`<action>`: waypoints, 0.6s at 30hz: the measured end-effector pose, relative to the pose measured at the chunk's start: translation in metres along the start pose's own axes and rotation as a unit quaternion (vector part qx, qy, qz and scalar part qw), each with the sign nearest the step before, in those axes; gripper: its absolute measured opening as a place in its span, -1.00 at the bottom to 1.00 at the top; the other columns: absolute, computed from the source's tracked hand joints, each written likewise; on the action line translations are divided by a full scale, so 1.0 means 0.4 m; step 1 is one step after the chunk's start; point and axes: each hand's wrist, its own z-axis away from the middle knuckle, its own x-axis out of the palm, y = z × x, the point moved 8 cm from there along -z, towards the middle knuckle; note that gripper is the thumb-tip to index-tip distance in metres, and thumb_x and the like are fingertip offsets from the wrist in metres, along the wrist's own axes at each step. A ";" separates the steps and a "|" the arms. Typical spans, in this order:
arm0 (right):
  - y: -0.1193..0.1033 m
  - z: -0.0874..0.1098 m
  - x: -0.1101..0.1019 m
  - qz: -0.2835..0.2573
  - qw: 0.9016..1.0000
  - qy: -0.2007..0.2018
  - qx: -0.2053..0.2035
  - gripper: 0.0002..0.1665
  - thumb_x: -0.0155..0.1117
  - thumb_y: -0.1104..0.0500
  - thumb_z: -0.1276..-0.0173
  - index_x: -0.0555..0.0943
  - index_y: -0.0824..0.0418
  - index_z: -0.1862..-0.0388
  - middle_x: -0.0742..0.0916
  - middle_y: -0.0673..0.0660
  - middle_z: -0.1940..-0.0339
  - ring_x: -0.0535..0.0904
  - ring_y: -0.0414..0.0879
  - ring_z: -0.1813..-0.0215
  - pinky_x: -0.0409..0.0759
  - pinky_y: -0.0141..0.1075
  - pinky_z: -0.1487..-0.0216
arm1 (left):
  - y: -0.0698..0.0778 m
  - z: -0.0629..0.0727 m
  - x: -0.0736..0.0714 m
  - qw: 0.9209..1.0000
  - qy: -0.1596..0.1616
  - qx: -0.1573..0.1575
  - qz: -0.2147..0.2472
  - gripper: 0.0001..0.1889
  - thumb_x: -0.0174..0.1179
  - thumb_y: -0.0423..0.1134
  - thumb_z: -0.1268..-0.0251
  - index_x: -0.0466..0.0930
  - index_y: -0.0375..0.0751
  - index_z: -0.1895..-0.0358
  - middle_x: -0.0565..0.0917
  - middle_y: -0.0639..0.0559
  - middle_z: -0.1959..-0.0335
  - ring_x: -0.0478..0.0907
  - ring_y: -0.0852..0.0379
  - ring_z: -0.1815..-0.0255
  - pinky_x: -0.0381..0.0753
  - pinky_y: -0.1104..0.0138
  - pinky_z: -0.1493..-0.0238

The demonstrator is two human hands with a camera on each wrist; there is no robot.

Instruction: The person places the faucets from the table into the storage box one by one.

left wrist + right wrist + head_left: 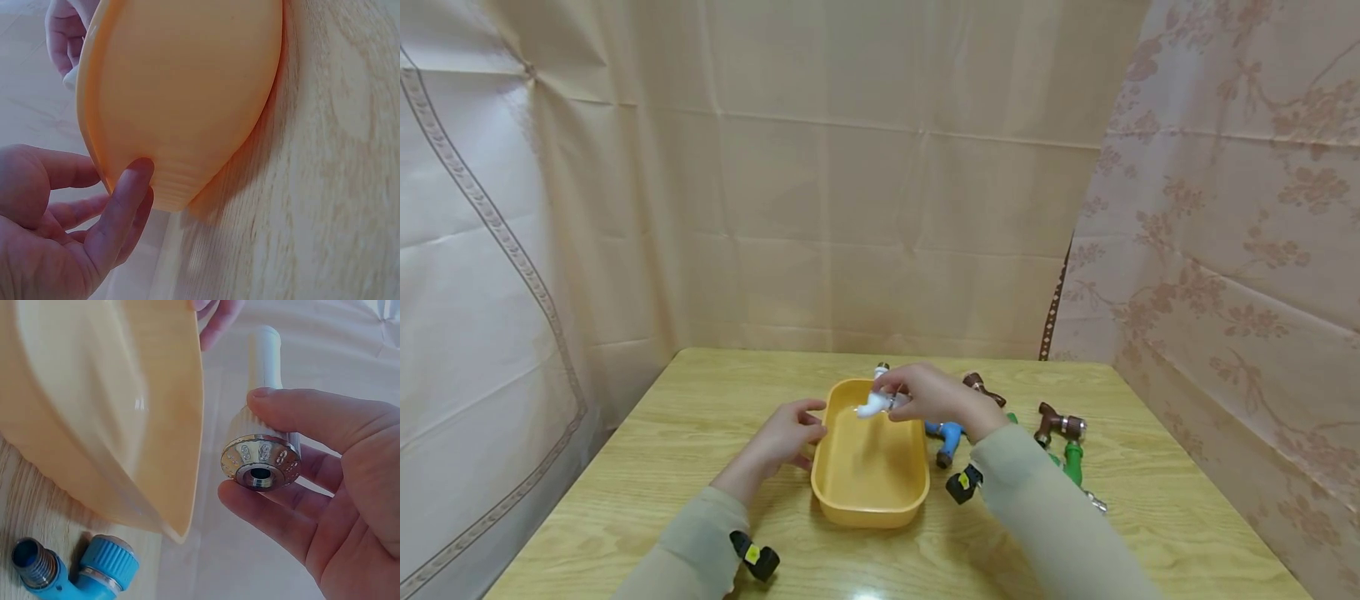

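Note:
A white tap (874, 405) with a shiny metal ring is pinched between the thumb and fingers of my right hand (925, 393), above the far part of a yellow plastic basin (872, 517). In the right wrist view, the tap's round metal end (261, 465) faces the camera and its white tube points away. My left hand (786, 435) is at the basin's left side, fingertips against the outer wall near the rim. The left wrist view shows those fingers (128, 194) loosely bent, touching the wall. No other tap shows inside the basin.
Right of the basin lie a blue tap (950, 442), brown taps (1051, 422) and a green tap (1073, 462), some partly behind my right arm. A white piece with a dark end (882, 368) shows beyond the basin's far rim. Curtains hang behind the wooden table (715, 400).

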 end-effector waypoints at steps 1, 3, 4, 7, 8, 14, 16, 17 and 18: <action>-0.001 -0.003 0.003 -0.002 1.000 -0.004 0.000 -0.52 0.47 0.22 -0.34 0.66 -0.01 -0.23 0.70 -0.06 0.01 0.57 -0.14 0.08 0.61 -0.20 0.01 | 0.000 0.000 0.000 1.000 0.001 0.000 0.001 -0.46 0.17 -0.43 -0.42 0.39 -0.27 -0.44 0.55 -0.21 0.06 0.61 -0.05 0.19 0.74 0.12 0.48; -0.003 -0.010 0.009 -0.002 1.000 -0.010 -0.002 -0.52 0.47 0.22 -0.34 0.66 0.00 -0.24 0.70 -0.06 0.01 0.57 -0.14 0.07 0.61 -0.21 0.01 | 0.001 0.002 -0.002 1.000 0.001 0.002 0.001 -0.46 0.17 -0.43 -0.42 0.39 -0.29 -0.44 0.54 -0.22 0.06 0.60 -0.05 0.19 0.74 0.12 0.48; -0.004 -0.012 0.011 -0.003 1.000 -0.013 -0.002 -0.51 0.47 0.22 -0.34 0.66 0.01 -0.24 0.70 -0.06 0.01 0.57 -0.14 0.07 0.61 -0.21 0.01 | 0.001 0.003 -0.002 1.000 0.001 0.001 0.002 -0.46 0.17 -0.43 -0.42 0.39 -0.29 -0.44 0.54 -0.22 0.06 0.60 -0.05 0.19 0.74 0.12 0.48; -0.007 -0.021 0.018 -0.004 1.000 -0.017 -0.003 -0.51 0.47 0.23 -0.33 0.66 0.04 -0.24 0.70 -0.05 0.00 0.57 -0.14 0.06 0.61 -0.20 -0.01 | 0.002 0.005 -0.003 1.000 0.000 0.001 0.001 -0.47 0.17 -0.43 -0.42 0.39 -0.29 -0.44 0.55 -0.22 0.06 0.60 -0.05 0.21 0.74 0.12 0.48; -0.007 -0.024 0.020 -0.004 1.000 -0.018 -0.004 -0.51 0.48 0.23 -0.33 0.66 0.03 -0.23 0.70 -0.05 0.00 0.57 -0.15 0.06 0.61 -0.20 -0.01 | 0.002 0.005 -0.003 1.000 0.000 0.001 0.001 -0.47 0.17 -0.43 -0.42 0.40 -0.29 -0.43 0.55 -0.22 0.06 0.60 -0.05 0.21 0.74 0.12 0.48; -0.011 -0.044 0.034 -0.004 1.000 -0.028 -0.010 -0.54 0.47 0.28 -0.32 0.69 0.01 -0.18 0.71 -0.04 0.01 0.59 -0.16 0.07 0.62 -0.26 0.06 | 0.002 0.007 -0.002 1.000 -0.004 -0.001 0.000 -0.46 0.19 -0.44 -0.40 0.39 -0.28 -0.43 0.56 -0.22 0.06 0.61 -0.06 0.24 0.75 0.11 0.46; -0.013 -0.050 0.039 0.000 0.999 -0.034 -0.014 -0.54 0.47 0.30 -0.31 0.70 0.01 -0.17 0.71 -0.03 0.02 0.59 -0.16 0.07 0.62 -0.26 0.07 | 0.003 0.008 -0.002 1.000 -0.006 -0.002 0.000 -0.46 0.20 -0.43 -0.40 0.39 -0.27 -0.44 0.56 -0.23 0.05 0.62 -0.06 0.24 0.75 0.11 0.45; -0.014 -0.054 0.042 0.004 0.999 -0.037 -0.016 -0.54 0.47 0.30 -0.30 0.70 0.01 -0.16 0.71 -0.03 0.02 0.59 -0.16 0.07 0.62 -0.27 0.08 | 0.003 0.008 -0.002 1.000 -0.007 -0.002 0.000 -0.46 0.20 -0.43 -0.40 0.39 -0.27 -0.44 0.56 -0.23 0.05 0.62 -0.06 0.24 0.76 0.11 0.45; -0.015 -0.058 0.045 0.009 0.999 -0.039 -0.016 -0.54 0.47 0.30 -0.30 0.70 0.01 -0.16 0.71 -0.03 0.03 0.59 -0.16 0.08 0.61 -0.27 0.09 | 0.003 0.009 -0.002 1.000 -0.007 -0.003 0.000 -0.45 0.20 -0.42 -0.40 0.39 -0.27 -0.44 0.56 -0.22 0.05 0.62 -0.06 0.24 0.76 0.10 0.45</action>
